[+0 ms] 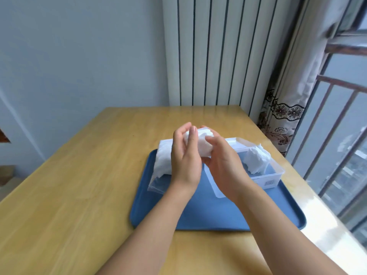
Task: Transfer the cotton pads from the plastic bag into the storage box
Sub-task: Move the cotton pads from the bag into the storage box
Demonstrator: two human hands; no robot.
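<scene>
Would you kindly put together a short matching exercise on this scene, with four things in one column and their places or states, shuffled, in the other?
Things:
1. stack of cotton pads
2. plastic bag
3. storage box
4. blue tray

Places or states:
A. lies on the wooden table, carrying the other items
B. clear, open-topped, on the tray's right side, some pads already inside
C. held above the tray between the left hand and the right hand
D. on the tray's left side, with white pads in it

Pairs: 1-C, 2-D, 3-B, 4-A

Bare forearms, sleeveless to frame edge, hands (202, 155) unadorned
</scene>
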